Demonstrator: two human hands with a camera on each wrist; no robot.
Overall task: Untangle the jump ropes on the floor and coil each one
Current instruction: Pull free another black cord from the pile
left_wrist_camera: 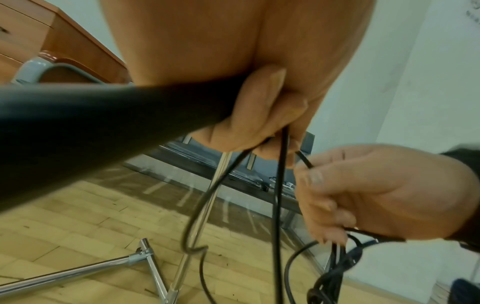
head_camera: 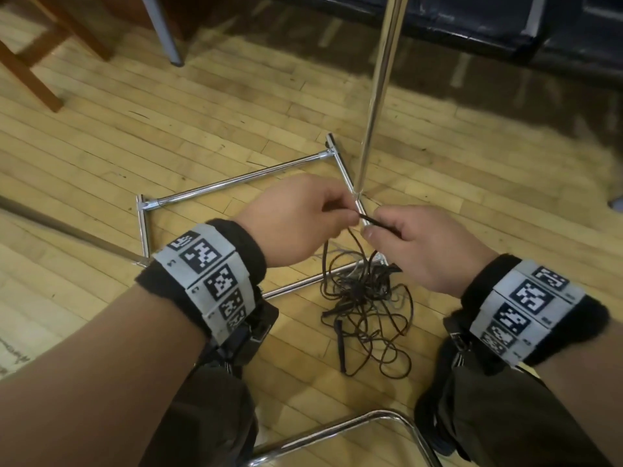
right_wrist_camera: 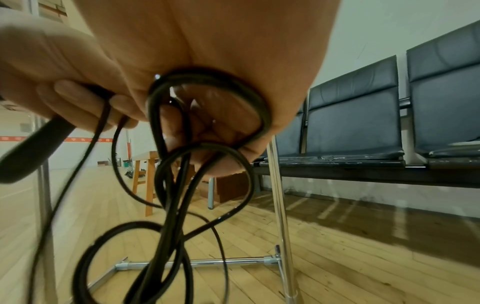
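A tangle of thin black jump ropes (head_camera: 364, 298) lies on the wooden floor between my knees, with one black handle (head_camera: 340, 345) loose beside it. Both hands hover above the pile. My left hand (head_camera: 337, 214) grips a thick black handle (left_wrist_camera: 103, 127) and pinches the cord strands (left_wrist_camera: 280, 185) that hang from it. My right hand (head_camera: 381, 230) pinches the same cord (head_camera: 371, 222) just to the right. It also holds several coiled loops (right_wrist_camera: 207, 115) in its curled fingers. Those loops trail down to the pile.
A chrome rack base (head_camera: 236, 180) frames the floor behind the pile, and its upright pole (head_camera: 377, 96) rises just beyond my hands. A wooden table leg (head_camera: 33, 72) stands far left. Black bench seats (right_wrist_camera: 363, 113) line the wall. A chrome tube (head_camera: 337, 429) curves below me.
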